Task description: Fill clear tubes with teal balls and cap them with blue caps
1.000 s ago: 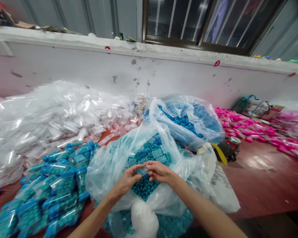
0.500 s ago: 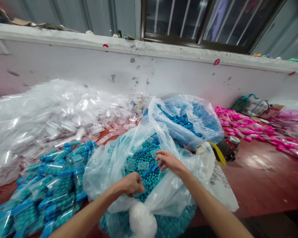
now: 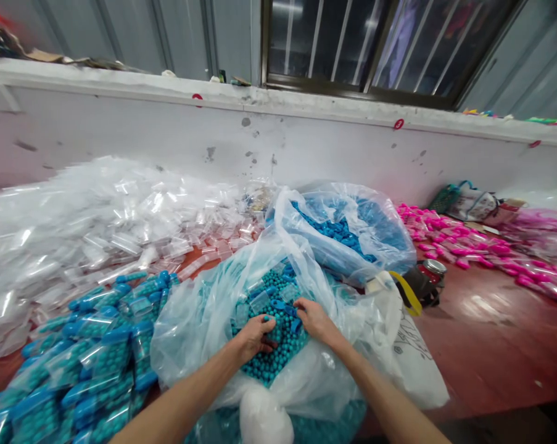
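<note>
A big translucent bag (image 3: 192,320) lies open before me, full of small teal beads (image 3: 265,368). Inside it, my left hand (image 3: 256,338) is closed round a small clear plastic box (image 3: 275,332) with teal beads in it, partly hidden by the fingers. To its right, my right hand (image 3: 314,319) pinches at a blue cap (image 3: 285,308); the fingertips partly cover the contact. Another blue cap (image 3: 296,325) rests on the beads just below. A clear box (image 3: 259,302) lies on the beads beyond my left hand.
Bead-filled boxes with blue caps (image 3: 93,351) pile up at the left, before a heap of clear boxes (image 3: 97,216). Behind stands a bag of blue caps (image 3: 389,246). At right are a white cloth bag (image 3: 412,351), a jar (image 3: 432,271) and pink pieces (image 3: 463,240).
My left hand has turned upward, showing a clear box with beads in its fingers. My right hand has lowered and closed its fingers at a blue cap. The view has tilted slightly.
</note>
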A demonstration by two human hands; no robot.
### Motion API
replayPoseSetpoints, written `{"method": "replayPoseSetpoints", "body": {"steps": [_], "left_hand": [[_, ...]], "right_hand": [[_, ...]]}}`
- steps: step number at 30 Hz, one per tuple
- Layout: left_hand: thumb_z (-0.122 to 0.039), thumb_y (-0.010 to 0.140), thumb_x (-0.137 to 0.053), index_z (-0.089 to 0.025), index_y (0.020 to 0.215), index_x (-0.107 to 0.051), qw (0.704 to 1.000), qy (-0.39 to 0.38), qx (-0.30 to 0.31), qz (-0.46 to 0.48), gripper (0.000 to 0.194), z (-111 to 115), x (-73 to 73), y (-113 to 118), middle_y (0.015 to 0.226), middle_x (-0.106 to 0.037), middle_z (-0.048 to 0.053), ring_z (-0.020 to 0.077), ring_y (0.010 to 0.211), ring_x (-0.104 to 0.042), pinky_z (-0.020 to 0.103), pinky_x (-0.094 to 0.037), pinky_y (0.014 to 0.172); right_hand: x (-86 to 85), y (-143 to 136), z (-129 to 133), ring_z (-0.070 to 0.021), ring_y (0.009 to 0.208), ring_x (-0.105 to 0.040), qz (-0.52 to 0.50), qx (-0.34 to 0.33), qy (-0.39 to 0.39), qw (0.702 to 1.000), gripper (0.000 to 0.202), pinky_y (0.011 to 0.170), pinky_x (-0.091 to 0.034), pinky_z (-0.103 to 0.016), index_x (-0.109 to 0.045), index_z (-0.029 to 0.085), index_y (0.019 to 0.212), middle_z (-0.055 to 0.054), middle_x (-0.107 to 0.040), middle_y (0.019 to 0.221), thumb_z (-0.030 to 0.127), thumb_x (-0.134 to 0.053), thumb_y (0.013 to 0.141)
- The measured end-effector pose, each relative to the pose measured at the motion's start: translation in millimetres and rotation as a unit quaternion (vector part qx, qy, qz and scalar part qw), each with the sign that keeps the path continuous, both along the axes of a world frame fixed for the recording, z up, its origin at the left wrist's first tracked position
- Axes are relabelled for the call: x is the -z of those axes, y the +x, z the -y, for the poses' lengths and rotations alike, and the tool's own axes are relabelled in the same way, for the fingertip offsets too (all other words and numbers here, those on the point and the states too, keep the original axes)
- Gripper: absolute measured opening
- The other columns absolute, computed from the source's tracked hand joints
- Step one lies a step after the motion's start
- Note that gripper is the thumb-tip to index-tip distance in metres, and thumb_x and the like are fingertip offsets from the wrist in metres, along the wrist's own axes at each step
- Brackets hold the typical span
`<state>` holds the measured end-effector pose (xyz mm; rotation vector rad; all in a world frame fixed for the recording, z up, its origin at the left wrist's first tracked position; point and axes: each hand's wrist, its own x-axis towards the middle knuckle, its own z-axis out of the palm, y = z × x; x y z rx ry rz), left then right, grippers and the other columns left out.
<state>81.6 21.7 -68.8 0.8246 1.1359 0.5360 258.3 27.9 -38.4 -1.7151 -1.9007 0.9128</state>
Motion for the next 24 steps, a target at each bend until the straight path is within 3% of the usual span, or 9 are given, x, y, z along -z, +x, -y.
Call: {"method": "replayPoseSetpoints", "body": {"steps": [2,4,6,9,16,19,24], "left_hand": [[-0.048,0.059,-0.067,-0.02,0.085,-0.043,0.999,-0.009,-0.011,0.038,0.046,1.5,0.7,-3.9,0.059,-0.05,-0.007,0.0113,0.048,-0.056,0.02,-0.038,0.045],[-0.044,0.059,-0.068,-0.02,0.084,-0.042,0.998,-0.018,-0.018,0.065,0.043,1.9,0.7,-5.5,0.059,-0.05,-0.007,0.0125,0.051,-0.058,0.02,-0.038,0.046],[-0.041,0.059,-0.069,-0.02,0.083,-0.041,0.996,-0.025,-0.023,0.082,0.042,2.9,-1.0,-6.9,0.062,-0.052,-0.006,0.0133,0.053,-0.059,0.02,-0.039,0.047],[-0.04,0.06,-0.068,-0.02,0.086,-0.043,0.994,-0.026,-0.035,0.099,0.042,7.0,-5.6,-11.3,0.068,-0.056,-0.004,0.0135,0.056,-0.059,0.021,-0.04,0.049],[-0.039,0.064,-0.064,-0.019,0.079,-0.041,0.994,0.003,-0.068,0.081,0.034,18.8,-8.2,-21.9,0.064,-0.056,-0.004,0.0112,0.054,-0.058,0.02,-0.039,0.048],[-0.045,0.065,-0.061,-0.018,0.08,-0.041,0.996,0.011,-0.062,0.068,0.037,20.8,-6.8,-21.9,0.064,-0.059,-0.002,0.0118,0.048,-0.057,0.02,-0.035,0.043],[-0.048,0.062,-0.061,-0.019,0.083,-0.042,0.995,0.04,-0.061,0.066,0.041,22.9,-10.9,-20.1,0.061,-0.055,-0.005,0.0091,0.042,-0.052,0.017,-0.032,0.037]], "right_hand": [[-6.2,-6.3,-1.9,-0.0188,0.092,-0.057,0.063,-0.007,0.071,0.995,0.023,0.079,-0.042,-0.03,-0.059,0.017,0.094,-0.006,-0.063,0.096,0.013,-0.04,0.081],[-9.5,-14.4,-3.3,-0.0197,0.094,-0.055,0.171,-0.039,0.131,0.976,0.021,0.079,-0.04,-0.03,-0.058,0.018,0.096,-0.007,-0.062,0.097,0.016,-0.041,0.083],[-8.8,-21.4,-3.3,-0.0206,0.089,-0.056,0.255,-0.073,0.151,0.952,0.017,0.075,-0.039,-0.029,-0.057,0.017,0.095,-0.008,-0.063,0.092,0.017,-0.046,0.081],[-2.7,-25.2,-1.7,-0.0224,0.087,-0.056,0.298,-0.089,0.147,0.939,0.013,0.071,-0.038,-0.03,-0.057,0.015,0.086,-0.01,-0.062,0.088,0.012,-0.047,0.079],[2.3,-21.1,-1.4,-0.0188,0.08,-0.057,0.285,-0.114,0.131,0.943,0.023,0.067,-0.036,-0.026,-0.052,0.015,0.097,-0.008,-0.063,0.084,0.008,-0.036,0.081],[-0.8,-21.5,0.8,-0.0196,0.08,-0.059,0.27,-0.136,0.117,0.946,0.022,0.065,-0.037,-0.025,-0.051,0.016,0.103,-0.008,-0.065,0.084,0.018,-0.04,0.084],[-7.2,-26.2,6.1,-0.0196,0.084,-0.059,0.131,-0.167,0.022,0.977,0.031,0.067,-0.039,-0.026,-0.046,0.015,0.112,-0.009,-0.064,0.091,0.031,-0.035,0.089]]}}
